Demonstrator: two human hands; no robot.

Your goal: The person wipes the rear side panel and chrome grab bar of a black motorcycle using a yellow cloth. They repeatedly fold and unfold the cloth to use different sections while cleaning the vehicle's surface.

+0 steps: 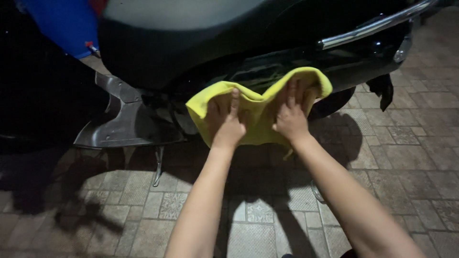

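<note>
We pressed a yellow cloth (258, 107) against the black side panel (267, 62) of a scooter, below the seat (181, 19) and the chrome grab rail (368, 26). Our left hand (228, 125) lay flat on the left half of the cloth, with the fingers spread apart and extended upward. Our right hand (291, 114) lay on the right half, its fingers likewise extended and slightly apart; the cloth's upper edge folded over the fingertips, so we could not tell their exact position. Neither hand clamped the cloth. The grey footboard (124, 124) sat to the left of the cloth, with the side stand (158, 165) resting on the paved floor (406, 143). A blue item (67, 24) was at the upper left.
</note>
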